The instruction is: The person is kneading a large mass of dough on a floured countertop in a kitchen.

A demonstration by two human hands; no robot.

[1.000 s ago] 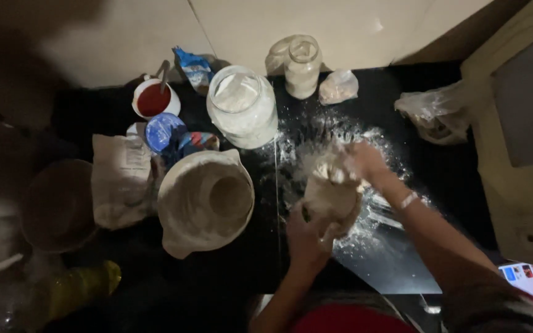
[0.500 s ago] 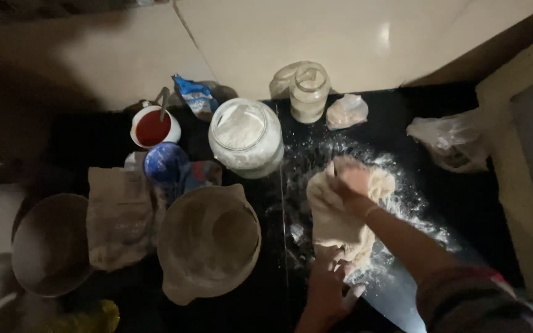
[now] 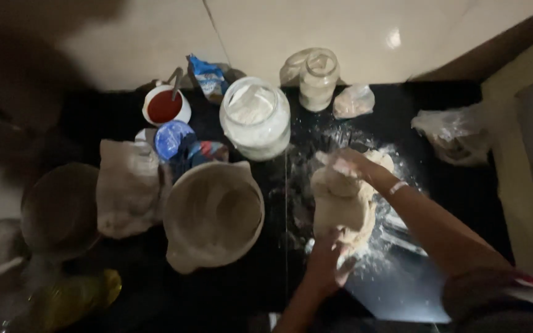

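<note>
A long piece of pale dough (image 3: 343, 200) lies on the floured dark counter (image 3: 451, 203), its long axis running from the person outward. The left hand (image 3: 328, 265) grips its near end; the right hand (image 3: 353, 165) clamps the far end. A large pale bowl (image 3: 214, 213) sits just left.

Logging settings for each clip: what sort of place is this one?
Most likely a home kitchen, dimly lit. Both hands work dough on a floured black counter, beside a jar of white powder and a pale bowl.
</note>
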